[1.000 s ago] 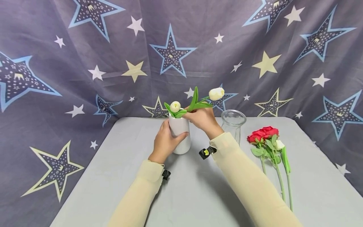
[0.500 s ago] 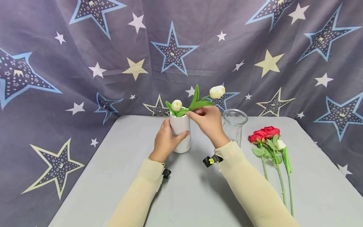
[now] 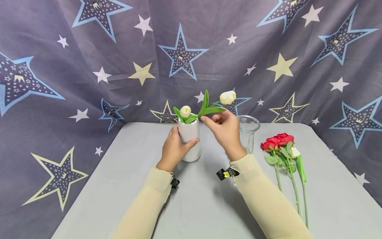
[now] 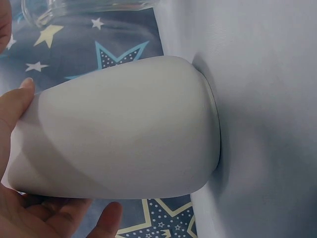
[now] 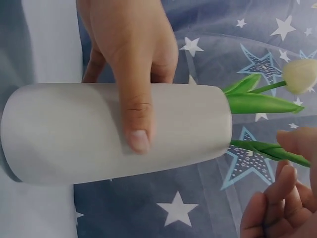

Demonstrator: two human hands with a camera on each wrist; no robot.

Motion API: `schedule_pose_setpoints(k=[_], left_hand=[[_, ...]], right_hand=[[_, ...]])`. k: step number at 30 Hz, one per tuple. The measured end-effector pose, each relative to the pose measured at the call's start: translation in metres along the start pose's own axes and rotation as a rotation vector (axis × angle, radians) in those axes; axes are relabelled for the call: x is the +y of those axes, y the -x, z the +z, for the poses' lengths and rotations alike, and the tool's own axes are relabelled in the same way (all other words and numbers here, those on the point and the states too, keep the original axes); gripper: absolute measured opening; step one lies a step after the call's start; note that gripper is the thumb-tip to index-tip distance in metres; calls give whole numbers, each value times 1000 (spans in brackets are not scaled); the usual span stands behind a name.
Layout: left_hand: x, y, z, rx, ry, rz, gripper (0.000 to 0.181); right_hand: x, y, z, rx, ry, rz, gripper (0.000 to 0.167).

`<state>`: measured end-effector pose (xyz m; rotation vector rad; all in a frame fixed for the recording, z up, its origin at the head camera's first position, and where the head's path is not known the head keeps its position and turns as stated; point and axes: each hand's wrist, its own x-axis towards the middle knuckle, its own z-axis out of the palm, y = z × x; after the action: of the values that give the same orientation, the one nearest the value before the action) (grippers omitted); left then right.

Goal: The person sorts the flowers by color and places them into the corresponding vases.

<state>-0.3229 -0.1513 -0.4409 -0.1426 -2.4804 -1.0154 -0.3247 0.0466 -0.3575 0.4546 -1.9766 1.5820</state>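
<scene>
A white vase (image 3: 190, 141) stands upright on the table, and my left hand (image 3: 174, 149) grips its side, thumb across the front in the right wrist view. One white tulip (image 3: 185, 111) sits low at the vase's mouth, among green leaves. A second white tulip (image 3: 227, 97) leans right out of the mouth on a bent stem with long leaves (image 5: 265, 103). My right hand (image 3: 225, 131) is beside this second tulip. In the right wrist view its thumb and fingers (image 5: 282, 181) stand slightly apart around a green leaf or stem. The lower stems are hidden inside the vase.
A clear glass vase (image 3: 250, 124) stands just behind and right of my right hand. Farther right, red roses (image 3: 277, 141) and another white tulip (image 3: 294, 152) lie on the grey table (image 3: 191, 205). A star-patterned curtain (image 3: 119, 43) hangs behind the table.
My right hand has drawn back slightly to the right, away from the vase's mouth, its thumb coming off the stem. The second tulip stays leaning in the vase; my left hand keeps its grip.
</scene>
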Motion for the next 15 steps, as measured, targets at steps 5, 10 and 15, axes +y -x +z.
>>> schedule_pose_setpoints(k=[5,10,15], left_hand=[[1,-1,2,9,0,6,93],[0,0,2,6,0,-2,96],[-1,0,1,1,0,-4,100]], right_hand=[[-6,4,-14,66,-118,29,48],[-26,11,-29,129,-231,13,34],[-45,18,-43,107,-202,-44,22]])
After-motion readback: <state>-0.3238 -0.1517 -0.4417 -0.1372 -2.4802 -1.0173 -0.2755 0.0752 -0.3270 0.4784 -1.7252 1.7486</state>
